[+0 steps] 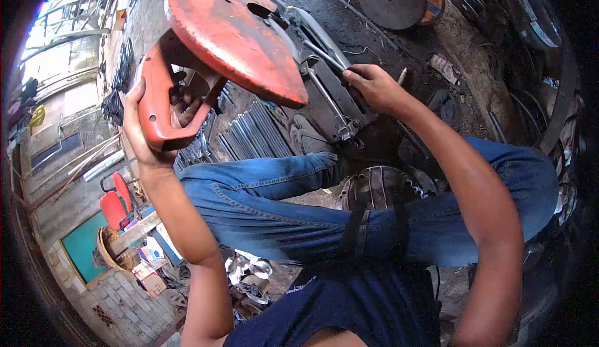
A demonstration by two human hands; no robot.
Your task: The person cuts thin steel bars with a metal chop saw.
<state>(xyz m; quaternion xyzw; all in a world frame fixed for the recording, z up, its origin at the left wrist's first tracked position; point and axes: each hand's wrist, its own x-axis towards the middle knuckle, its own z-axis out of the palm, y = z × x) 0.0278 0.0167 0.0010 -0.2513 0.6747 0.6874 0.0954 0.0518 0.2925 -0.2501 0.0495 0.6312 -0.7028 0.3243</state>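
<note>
My left hand (145,122) is wrapped around the orange handle (161,100) of a cut-off saw, its fingers passing through the handle opening. The saw's scuffed orange blade guard (234,38) is tilted up above the base. In my right hand (377,88), a thin metal rod (326,55) is pinched between thumb and fingers; it points up and left toward the saw base. A clamp screw (326,97) lies along the base just left of that hand. The guard hides most of the blade and the rod's far end.
A bundle of cut metal rods (256,131) lies on the floor beside my sandalled foot (309,138). Worn cutting discs (388,0) rest at the top right, near a long thin bar (362,19). A red chair (115,203) stands farther left.
</note>
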